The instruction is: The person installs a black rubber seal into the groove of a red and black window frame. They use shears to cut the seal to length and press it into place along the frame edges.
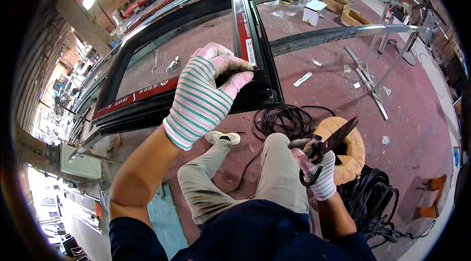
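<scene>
In front of me lies a black window frame [272, 95] with red printed film along its rails, propped on metal supports. My left hand [203, 89], in a white glove with green and pink stripes, is over the frame's near right corner. Its thumb and forefinger are pinched together; what lies between them is too small to make out. Lower right, beside my knee, my right hand [318, 170] wears a matching glove. It grips a pair of dark scissors [339, 136] by the handles, blades pointing up and right, away from the frame.
On the floor lie a coil of black strip [282, 121], a round cardboard-coloured roll [355, 165] and a tangled black heap [370, 195]. Metal support rails [343, 33] extend right from the frame. Open cardboard boxes [354, 17] and a white box [311, 14] stand beyond.
</scene>
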Demonstrator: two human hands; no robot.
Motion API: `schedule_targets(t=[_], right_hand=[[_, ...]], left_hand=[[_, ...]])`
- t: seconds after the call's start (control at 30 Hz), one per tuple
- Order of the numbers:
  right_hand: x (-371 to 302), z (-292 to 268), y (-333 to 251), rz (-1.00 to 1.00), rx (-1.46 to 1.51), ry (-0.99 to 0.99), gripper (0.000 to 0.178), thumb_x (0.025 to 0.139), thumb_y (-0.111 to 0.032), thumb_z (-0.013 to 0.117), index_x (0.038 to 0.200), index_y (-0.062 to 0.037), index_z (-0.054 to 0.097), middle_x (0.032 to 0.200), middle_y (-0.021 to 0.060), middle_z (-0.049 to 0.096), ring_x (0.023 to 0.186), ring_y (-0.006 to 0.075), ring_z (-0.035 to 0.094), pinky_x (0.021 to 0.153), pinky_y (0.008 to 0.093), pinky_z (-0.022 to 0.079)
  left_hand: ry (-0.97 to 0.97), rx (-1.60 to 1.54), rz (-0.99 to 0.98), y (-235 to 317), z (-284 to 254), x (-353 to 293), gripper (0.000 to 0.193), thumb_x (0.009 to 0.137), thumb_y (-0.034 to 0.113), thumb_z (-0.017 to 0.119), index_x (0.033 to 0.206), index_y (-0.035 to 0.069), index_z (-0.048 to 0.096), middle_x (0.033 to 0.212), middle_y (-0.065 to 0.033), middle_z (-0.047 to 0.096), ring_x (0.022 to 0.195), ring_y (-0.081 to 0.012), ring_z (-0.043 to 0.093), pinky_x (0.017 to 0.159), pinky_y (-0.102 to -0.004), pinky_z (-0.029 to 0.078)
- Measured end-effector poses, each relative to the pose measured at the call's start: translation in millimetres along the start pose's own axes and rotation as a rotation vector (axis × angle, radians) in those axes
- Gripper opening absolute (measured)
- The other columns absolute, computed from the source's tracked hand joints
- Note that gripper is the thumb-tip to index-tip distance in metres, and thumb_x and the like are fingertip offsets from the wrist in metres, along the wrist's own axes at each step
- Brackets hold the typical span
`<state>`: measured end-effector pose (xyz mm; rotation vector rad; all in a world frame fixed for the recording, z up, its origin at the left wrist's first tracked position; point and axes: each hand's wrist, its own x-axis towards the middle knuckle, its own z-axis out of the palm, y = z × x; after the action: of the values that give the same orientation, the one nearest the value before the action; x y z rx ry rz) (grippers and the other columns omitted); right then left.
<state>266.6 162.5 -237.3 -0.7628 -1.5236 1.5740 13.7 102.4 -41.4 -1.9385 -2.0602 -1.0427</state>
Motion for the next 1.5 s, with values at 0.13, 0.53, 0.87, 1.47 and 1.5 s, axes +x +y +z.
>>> schedule_targets(t=[0.13, 0.53, 0.87, 1.47, 1.5], right_hand=[[3, -4, -24, 0.014, -0.173, -0.109, 0.031, 0.083, -0.029, 0.081, 0.084, -0.0047, 0.063, 0.065, 0.0015, 0.058, 0.061, 0.0112, 0.051, 0.058, 0.029, 0.044], [14, -3, -51, 0.05, -0.06, -0.357, 0.053, 0.087, -0.052, 0.078, 0.094, -0.0032, 0.059, 0.075, -0.0018, 0.053, 0.072, 0.0061, 0.047, 0.062, 0.0243, 0.042], [33, -11, -54, -0.053, -0.374, -0.339, 0.039, 0.093, -0.04, 0.07, 0.093, -0.0022, 0.06, 0.072, 0.0116, 0.058, 0.064, 0.0208, 0.055, 0.064, 0.0355, 0.048], [84, -19, -109, -0.195, -0.554, -0.558, 0.07, 0.093, -0.068, 0.058, 0.089, 0.0025, 0.06, 0.064, 0.0088, 0.045, 0.063, 0.0154, 0.04, 0.058, 0.0348, 0.044], [84, -20, -107, -0.194, -0.555, -0.554, 0.07, 0.093, -0.067, 0.059, 0.089, 0.0027, 0.06, 0.064, 0.0087, 0.045, 0.063, 0.0153, 0.04, 0.058, 0.0348, 0.044]], left_hand=[[-0.027, -0.184, -0.112, 12, -9, -5, 0.01, 0.093, 0.007, 0.069, 0.103, 0.004, 0.067, 0.095, -0.002, 0.064, 0.086, -0.0101, 0.062, 0.079, -0.0256, 0.051], [-0.084, -0.312, -0.204, 26, -20, -10, 0.018, 0.094, 0.012, 0.07, 0.109, 0.003, 0.068, 0.098, -0.0055, 0.07, 0.093, -0.0124, 0.064, 0.085, -0.0283, 0.052], [0.036, 0.12, 0.103, 3, -1, 4, 0.014, 0.084, 0.014, 0.077, 0.094, 0.006, 0.078, 0.089, -0.01, 0.071, 0.088, -0.0244, 0.066, 0.082, -0.0343, 0.052], [0.141, 0.015, 0.056, 5, 6, 3, 0.008, 0.081, 0.012, 0.079, 0.084, 0.005, 0.076, 0.08, -0.0077, 0.066, 0.073, -0.0205, 0.064, 0.067, -0.0327, 0.05], [0.139, 0.005, 0.054, 5, 6, 2, 0.008, 0.081, 0.011, 0.079, 0.085, 0.005, 0.076, 0.08, -0.0076, 0.066, 0.073, -0.0204, 0.064, 0.068, -0.0326, 0.05]])
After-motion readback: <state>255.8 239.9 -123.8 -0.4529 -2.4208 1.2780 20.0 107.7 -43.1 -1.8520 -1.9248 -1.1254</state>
